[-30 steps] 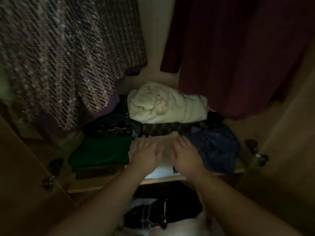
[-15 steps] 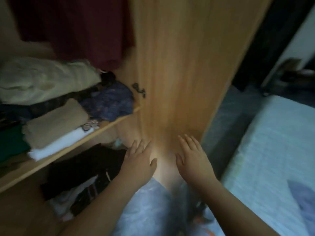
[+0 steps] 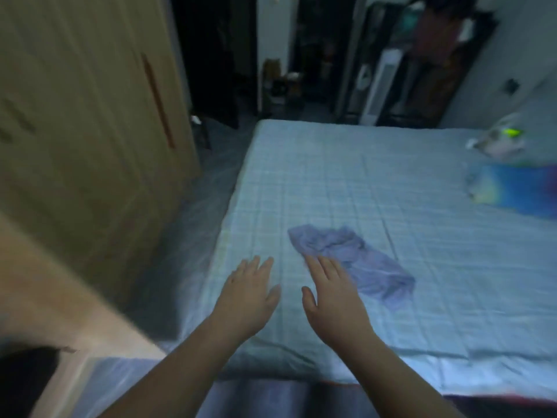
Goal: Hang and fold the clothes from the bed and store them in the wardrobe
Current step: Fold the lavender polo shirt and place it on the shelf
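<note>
Since the frame is motion-blurred, fine detail is soft. Pale wooden panel (image 3: 60, 297): near-left corner, well left of the bed (image 3: 331, 182). Wardrobe (image 3: 90, 140): wooden front, left of the bed, with a strip of floor (image 3: 196, 212) between them.

Left hand (image 3: 250, 294): over the bed's near-left part, palm down, fingers straight and slightly spread, nothing in it. Right hand (image 3: 334, 297): just beside it, further in over the bed, same flat pose, fingers extended, empty. Its fingertips (image 3: 316, 263) overlap the near-left edge of the lilac garment (image 3: 361, 260); whether they touch it or sit above it, cannot tell.

Lilac garment: crumpled, unfolded, lying on the bed's light checked cover around the near-centre, just right of the right hand.

White tower fan (image 3: 379, 86): upright past the bed's far edge.

Far-right side of the bed: a clear bag (image 3: 497, 140) with something bright green inside, and nearer than it a blue item (image 3: 518, 194) lying flat on the cover.
</note>
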